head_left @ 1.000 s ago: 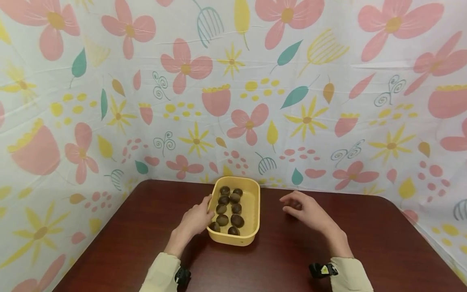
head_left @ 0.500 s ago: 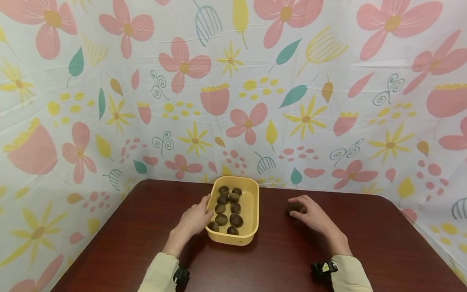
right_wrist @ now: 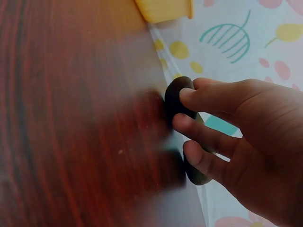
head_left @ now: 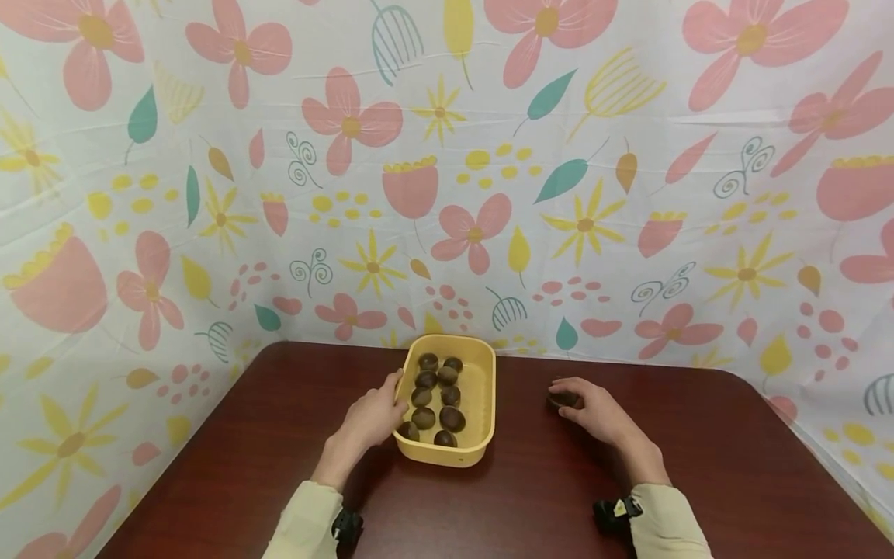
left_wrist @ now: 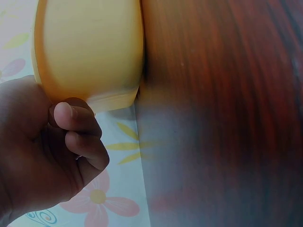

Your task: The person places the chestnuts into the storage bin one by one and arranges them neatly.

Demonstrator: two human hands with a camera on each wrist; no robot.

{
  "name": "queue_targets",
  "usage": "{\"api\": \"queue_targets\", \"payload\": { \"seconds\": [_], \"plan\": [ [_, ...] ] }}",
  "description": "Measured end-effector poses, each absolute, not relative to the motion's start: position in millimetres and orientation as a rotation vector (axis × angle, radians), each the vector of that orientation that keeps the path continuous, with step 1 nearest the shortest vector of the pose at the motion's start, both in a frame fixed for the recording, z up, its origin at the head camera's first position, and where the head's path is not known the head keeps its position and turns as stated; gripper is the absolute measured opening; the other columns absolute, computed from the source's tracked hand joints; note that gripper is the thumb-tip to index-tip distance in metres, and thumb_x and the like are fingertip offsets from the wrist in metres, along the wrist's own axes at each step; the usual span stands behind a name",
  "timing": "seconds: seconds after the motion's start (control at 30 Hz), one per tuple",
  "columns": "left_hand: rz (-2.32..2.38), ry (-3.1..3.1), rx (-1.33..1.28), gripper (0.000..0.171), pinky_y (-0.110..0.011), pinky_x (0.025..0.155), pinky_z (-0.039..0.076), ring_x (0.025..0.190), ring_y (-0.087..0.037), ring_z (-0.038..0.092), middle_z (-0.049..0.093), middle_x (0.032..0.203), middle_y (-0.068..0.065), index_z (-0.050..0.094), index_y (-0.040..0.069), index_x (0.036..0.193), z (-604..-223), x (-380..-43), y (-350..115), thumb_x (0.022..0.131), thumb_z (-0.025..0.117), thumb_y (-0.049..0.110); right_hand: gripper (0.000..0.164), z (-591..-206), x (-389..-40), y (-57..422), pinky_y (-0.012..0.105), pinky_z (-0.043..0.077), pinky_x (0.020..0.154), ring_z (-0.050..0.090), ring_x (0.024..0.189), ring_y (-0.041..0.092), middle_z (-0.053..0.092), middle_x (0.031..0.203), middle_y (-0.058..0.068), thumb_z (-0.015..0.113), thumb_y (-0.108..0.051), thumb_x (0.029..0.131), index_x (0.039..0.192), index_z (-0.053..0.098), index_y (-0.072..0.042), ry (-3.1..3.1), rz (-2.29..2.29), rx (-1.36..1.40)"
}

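A yellow rectangular plastic box sits on the table, holding several dark brown, rounded, pebble-like pieces in two rough rows along its left part. My left hand grips the box's left wall; in the left wrist view its fingers curl beside the box's corner. To the right of the box, my right hand is low over the table with its thumb and fingertips around a dark pebble-like piece. A second dark piece shows just by its lower fingers in the right wrist view.
The dark red-brown wooden table reaches back to a flower-printed cloth hanging behind and at the sides. A dark strap is on the left wrist and another strap on the right.
My right hand has come down a little towards the table, and the dark piece at its fingertips shows more clearly. My left hand has stayed on the box.
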State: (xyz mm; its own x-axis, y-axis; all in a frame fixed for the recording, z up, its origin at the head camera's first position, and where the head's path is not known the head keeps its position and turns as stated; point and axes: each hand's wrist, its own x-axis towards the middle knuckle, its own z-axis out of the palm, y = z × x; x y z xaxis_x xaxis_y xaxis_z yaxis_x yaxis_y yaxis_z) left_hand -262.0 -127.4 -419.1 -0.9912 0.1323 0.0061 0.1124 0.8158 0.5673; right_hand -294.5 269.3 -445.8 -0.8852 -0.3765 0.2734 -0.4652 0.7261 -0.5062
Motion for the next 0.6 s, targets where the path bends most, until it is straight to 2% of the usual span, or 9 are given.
{"api": "queue_targets", "payload": {
  "seconds": [0.33,0.47,0.6],
  "plan": [
    [0.896,2.98,0.196,0.061,-0.03,0.045,0.037,0.045,-0.015,0.046,0.054,0.061,-0.001,0.03,0.011,0.156,-421.6,-265.5,-128.1,0.1,0.05,0.024,0.035,-446.9,-296.5,270.2,0.039,0.054,0.079,0.066,0.098,0.026,0.062,0.128,0.017,0.072,-0.004,0.086,0.121,0.068,-0.006,-2.812,0.901,0.606],
    [0.896,2.984,0.196,0.061,-0.031,0.045,0.037,0.045,-0.015,0.047,0.054,0.061,-0.001,0.03,0.011,0.156,-421.8,-266.1,-128.1,0.1,0.05,0.025,0.034,-446.4,-295.8,269.1,0.045,0.052,0.086,0.063,0.107,0.031,0.066,0.122,0.014,0.073,-0.005,0.085,0.118,0.071,-0.008,-2.829,0.908,0.576],
    [0.898,2.978,0.19,0.061,-0.031,0.045,0.037,0.045,-0.015,0.047,0.054,0.061,-0.002,0.03,0.011,0.156,-421.8,-265.9,-127.8,0.1,0.05,0.025,0.035,-448.0,-295.1,269.5,0.05,0.048,0.091,0.058,0.116,0.035,0.064,0.126,0.017,0.074,-0.005,0.083,0.118,0.071,-0.009,-2.861,0.907,0.55]
  ]
}}
